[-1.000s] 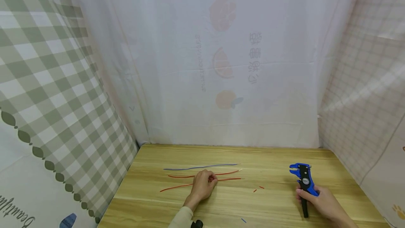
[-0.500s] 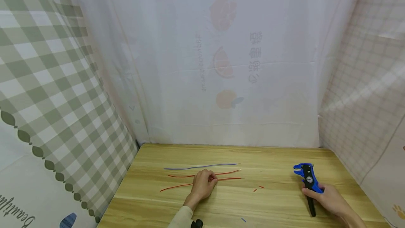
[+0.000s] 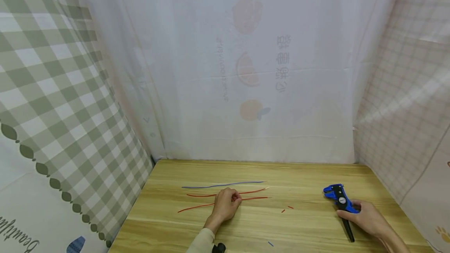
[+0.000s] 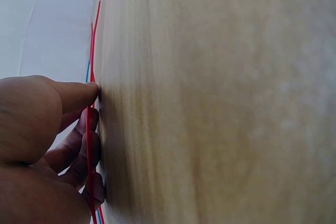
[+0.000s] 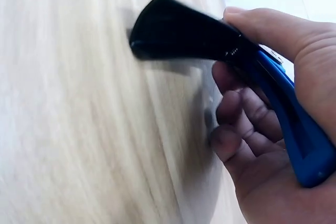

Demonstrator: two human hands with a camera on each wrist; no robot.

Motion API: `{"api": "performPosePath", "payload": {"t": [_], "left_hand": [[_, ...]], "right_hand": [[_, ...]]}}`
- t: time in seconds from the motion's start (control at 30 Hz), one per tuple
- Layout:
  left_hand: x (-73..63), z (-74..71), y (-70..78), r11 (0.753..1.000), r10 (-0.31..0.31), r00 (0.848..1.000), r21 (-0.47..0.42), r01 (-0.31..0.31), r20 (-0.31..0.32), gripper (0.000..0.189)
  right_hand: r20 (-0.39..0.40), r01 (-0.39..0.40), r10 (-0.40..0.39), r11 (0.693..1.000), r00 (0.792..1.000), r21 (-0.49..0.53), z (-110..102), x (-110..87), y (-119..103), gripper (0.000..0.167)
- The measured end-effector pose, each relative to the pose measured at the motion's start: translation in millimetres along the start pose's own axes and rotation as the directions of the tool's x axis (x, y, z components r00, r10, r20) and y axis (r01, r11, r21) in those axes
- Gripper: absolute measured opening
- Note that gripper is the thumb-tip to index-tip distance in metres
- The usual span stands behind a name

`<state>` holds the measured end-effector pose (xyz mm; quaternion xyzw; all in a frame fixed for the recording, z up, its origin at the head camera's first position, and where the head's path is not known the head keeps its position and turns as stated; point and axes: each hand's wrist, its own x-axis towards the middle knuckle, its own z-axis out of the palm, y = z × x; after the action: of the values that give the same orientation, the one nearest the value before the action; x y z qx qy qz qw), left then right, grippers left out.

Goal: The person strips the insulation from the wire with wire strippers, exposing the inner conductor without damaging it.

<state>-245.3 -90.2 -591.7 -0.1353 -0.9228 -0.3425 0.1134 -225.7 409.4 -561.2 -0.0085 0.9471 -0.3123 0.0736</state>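
In the head view my left hand (image 3: 225, 205) rests low over the table and pinches the nearer red wire (image 3: 254, 198) between thumb and fingers. The left wrist view shows that red wire (image 4: 88, 150) running past the thumb tip, close to the wood. A second red wire (image 3: 251, 192), bared at its right end, lies just beyond, partly behind the hand. Farther back is a blue wire (image 3: 225, 185). At the right, my right hand (image 3: 369, 218) holds a blue and black wire stripper (image 3: 341, 199), its head pointing away and leftward. The right wrist view shows its black handle (image 5: 181, 30) near the tabletop.
Two short red insulation scraps (image 3: 290, 207) lie between the hands. A small blue scrap (image 3: 270, 244) is near the front of the wooden table (image 3: 299, 175). A pale curtain (image 3: 197, 89) hangs behind, with a checked cloth (image 3: 63, 69) on the left.
My right hand has shifted a little to the right and turned the wire stripper so that it leans more to the left. The left hand and the wires stay in place.
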Motion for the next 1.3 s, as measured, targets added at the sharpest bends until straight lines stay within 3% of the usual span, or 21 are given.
{"api": "performPosePath", "payload": {"t": [0.27, 0.6, 1.03, 1.13, 1.3], "left_hand": [[1.0, 0.0, 0.5, 1.0, 0.01, 1.0, 0.008, -0.01, -0.007, 0.012], [0.8, 1.1, -0.1, 1.0, 0.001, 1.0, -0.007, -0.001, -0.009, 0.012], [0.5, 0.9, -0.3, 1.0, 0.005, 1.0, -0.013, -0.005, -0.015, 0.012], [-0.3, 2.1, -1.6, 1.0, 0.014, 1.0, -0.007, -0.014, -0.024, 0.012], [-1.3, 4.0, -4.2, 0.999, 0.046, 0.998, 0.008, -0.046, -0.053, 0.013]], "right_hand": [[-0.047, -0.016, 0.015, 0.999, 0.999, -0.036, -1, -1.4, 6, 0.089], [-0.146, 0.014, -0.03, 0.994, 0.989, -0.108, 4, -1.5, 12, 0.083], [-0.171, -0.006, -0.015, 0.993, 0.985, -0.121, 5, -2.9, 9, 0.078], [-0.228, 0.011, -0.037, 0.993, 0.973, -0.116, 7, -3.8, 9, 0.071], [-0.374, 0.08, -0.107, 0.993, 0.921, -0.089, 13, -6.4, 7, 0.057]]}}
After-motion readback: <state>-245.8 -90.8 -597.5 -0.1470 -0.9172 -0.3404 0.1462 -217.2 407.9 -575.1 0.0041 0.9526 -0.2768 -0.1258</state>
